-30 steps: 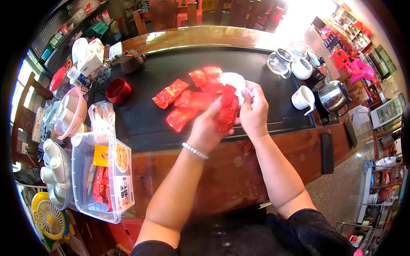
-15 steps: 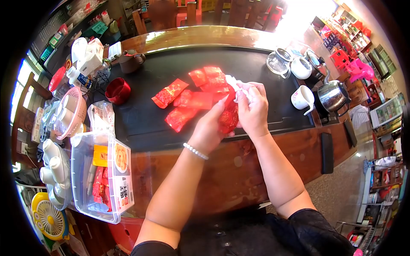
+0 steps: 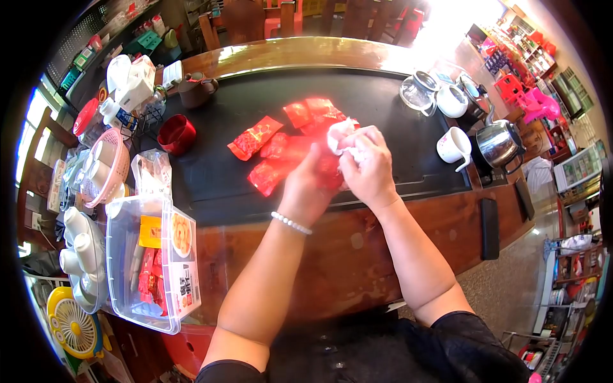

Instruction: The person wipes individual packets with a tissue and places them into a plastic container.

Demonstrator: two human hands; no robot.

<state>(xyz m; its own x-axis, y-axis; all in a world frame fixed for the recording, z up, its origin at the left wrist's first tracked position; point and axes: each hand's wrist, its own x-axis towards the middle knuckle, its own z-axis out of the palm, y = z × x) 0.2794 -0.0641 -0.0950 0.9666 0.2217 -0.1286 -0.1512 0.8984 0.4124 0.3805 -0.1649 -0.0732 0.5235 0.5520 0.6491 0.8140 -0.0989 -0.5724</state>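
Several shiny red packets lie in a cluster on the black tea tray [image 3: 211, 191]; one red packet [image 3: 255, 138] is at the cluster's left, another [image 3: 313, 113] at its far side. My left hand [image 3: 308, 185], with a white bead bracelet [image 3: 291, 223] on its wrist, is closed around a red packet [image 3: 329, 173], smeared by motion. Pinched in my right hand [image 3: 371, 169] is a crumpled white tissue [image 3: 341, 135], up against that packet. My left fingertips are mostly hidden beneath the packet.
To the left stand a clear plastic box [image 3: 121, 255] with red packets inside, a pink basket [image 3: 115, 172] of white cups and a red cup [image 3: 176, 135]. On the right are a glass pot [image 3: 418, 94], a white mug [image 3: 454, 146] and a steel kettle [image 3: 498, 144].
My right hand and the tissue have shifted slightly left, over the packet. My left hand has turned a little, its thumb now pointing more upward. The packets on the tray stay put.
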